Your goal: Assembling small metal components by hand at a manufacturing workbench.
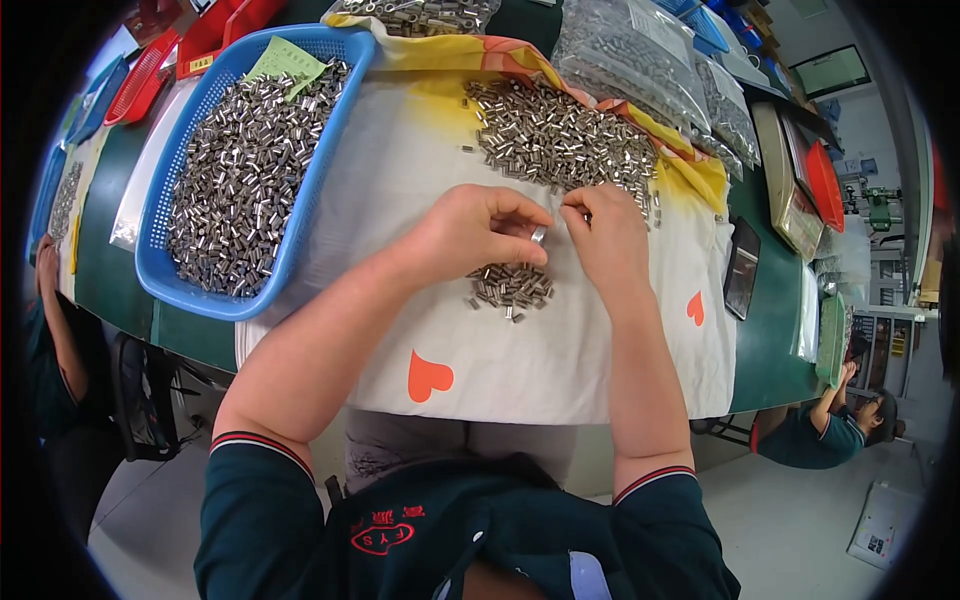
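My left hand (490, 228) is closed in a pinch on a small shiny metal sleeve (539, 236), above a white cloth (520, 370). Just right of it, my right hand (603, 232) has its thumb and fingertips pressed together; whatever they hold is hidden. A small pile of short metal cylinders (510, 288) lies below and partly under my left hand. Beyond both hands spreads a larger heap of the same metal cylinders (570, 135).
At left stands a blue basket (290, 260) full of metal cylinders, a green paper slip (285, 65) on top. Clear bags of parts (630, 60) sit at the back. A phone (741, 268) lies at the cloth's right edge. Co-workers (820, 430) sit at either side.
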`<action>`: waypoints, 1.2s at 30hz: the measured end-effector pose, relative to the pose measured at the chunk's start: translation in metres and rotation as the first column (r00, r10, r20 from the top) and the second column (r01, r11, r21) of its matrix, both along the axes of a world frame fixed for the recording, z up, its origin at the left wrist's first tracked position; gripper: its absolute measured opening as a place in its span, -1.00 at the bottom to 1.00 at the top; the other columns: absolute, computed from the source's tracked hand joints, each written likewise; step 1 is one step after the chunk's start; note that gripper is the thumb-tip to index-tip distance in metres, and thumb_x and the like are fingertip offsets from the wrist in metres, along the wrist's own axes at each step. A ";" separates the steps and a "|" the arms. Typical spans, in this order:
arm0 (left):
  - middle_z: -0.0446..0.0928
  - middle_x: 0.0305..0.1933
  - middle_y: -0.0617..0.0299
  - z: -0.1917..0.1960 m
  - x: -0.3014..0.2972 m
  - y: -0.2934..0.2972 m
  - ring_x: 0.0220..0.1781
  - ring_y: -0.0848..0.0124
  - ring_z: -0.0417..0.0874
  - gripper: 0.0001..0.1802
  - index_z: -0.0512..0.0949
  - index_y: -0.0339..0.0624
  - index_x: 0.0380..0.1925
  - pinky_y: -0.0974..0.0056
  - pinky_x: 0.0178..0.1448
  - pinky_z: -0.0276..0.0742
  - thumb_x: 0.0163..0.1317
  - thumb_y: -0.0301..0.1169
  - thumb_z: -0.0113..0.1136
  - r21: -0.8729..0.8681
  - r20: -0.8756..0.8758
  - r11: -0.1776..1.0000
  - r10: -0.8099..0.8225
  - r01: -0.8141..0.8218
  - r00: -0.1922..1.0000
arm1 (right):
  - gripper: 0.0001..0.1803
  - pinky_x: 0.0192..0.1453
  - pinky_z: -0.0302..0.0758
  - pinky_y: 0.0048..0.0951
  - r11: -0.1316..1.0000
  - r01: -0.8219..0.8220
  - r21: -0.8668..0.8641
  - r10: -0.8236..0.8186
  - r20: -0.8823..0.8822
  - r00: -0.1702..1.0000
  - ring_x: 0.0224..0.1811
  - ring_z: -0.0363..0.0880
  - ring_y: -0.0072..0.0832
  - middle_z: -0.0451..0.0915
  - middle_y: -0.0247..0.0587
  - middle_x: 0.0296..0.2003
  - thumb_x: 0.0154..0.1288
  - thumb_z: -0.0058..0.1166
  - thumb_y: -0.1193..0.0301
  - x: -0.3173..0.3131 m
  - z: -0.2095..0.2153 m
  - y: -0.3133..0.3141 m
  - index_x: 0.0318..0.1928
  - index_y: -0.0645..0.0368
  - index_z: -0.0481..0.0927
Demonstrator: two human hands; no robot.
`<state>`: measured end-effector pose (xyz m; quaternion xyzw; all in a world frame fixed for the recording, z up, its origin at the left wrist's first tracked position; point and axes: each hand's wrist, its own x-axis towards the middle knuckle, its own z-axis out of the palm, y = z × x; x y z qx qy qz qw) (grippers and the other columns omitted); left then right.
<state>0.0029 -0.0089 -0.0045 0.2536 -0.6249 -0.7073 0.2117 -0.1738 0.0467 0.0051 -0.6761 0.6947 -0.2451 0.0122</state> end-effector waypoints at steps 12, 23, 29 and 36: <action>0.52 -0.33 0.22 -0.004 0.000 -0.005 -0.29 0.57 0.53 -0.64 0.46 -0.41 -0.18 0.49 -0.17 0.47 -0.03 -0.56 0.25 0.183 -0.106 0.982 0.063 -0.043 0.992 | -0.88 -0.28 0.36 -0.61 0.983 -0.156 0.093 0.066 0.620 0.782 -0.40 0.43 -0.63 0.52 -0.35 -0.45 -0.03 0.11 0.61 0.017 0.026 0.022 -0.39 0.25 0.55; 0.55 -0.29 0.16 0.000 0.000 -0.004 -0.29 0.52 0.56 -0.67 0.48 -0.41 -0.19 0.47 -0.19 0.51 -0.02 -0.57 0.24 0.156 -0.075 0.987 0.056 -0.044 0.996 | -0.92 -0.28 0.42 -0.41 0.983 -0.179 -0.042 0.181 0.393 0.902 -0.43 0.49 -0.35 0.52 -0.21 -0.50 -0.02 0.07 0.56 0.024 0.024 0.024 -0.43 0.23 0.53; 0.55 -0.29 0.15 0.001 0.002 -0.005 -0.29 0.51 0.57 -0.66 0.49 -0.42 -0.20 0.47 -0.20 0.51 -0.03 -0.56 0.26 0.190 -0.084 0.981 0.067 -0.050 0.994 | -0.95 -0.27 0.40 -0.55 0.980 -0.163 -0.115 0.195 0.370 0.908 -0.43 0.48 -0.53 0.53 -0.28 -0.49 -0.01 0.09 0.60 0.026 0.026 0.026 -0.45 0.26 0.54; 0.56 -0.35 0.25 -0.002 -0.001 -0.001 -0.32 0.58 0.53 -0.65 0.52 -0.34 -0.24 0.47 -0.20 0.47 -0.09 -0.49 0.33 0.025 -0.024 1.000 -0.004 0.004 1.000 | -0.89 -0.38 0.37 -0.58 0.963 -0.069 0.261 -0.132 0.680 0.722 -0.48 0.47 -0.51 0.53 -0.23 -0.52 -0.05 0.14 0.50 0.004 0.024 0.019 -0.43 0.21 0.55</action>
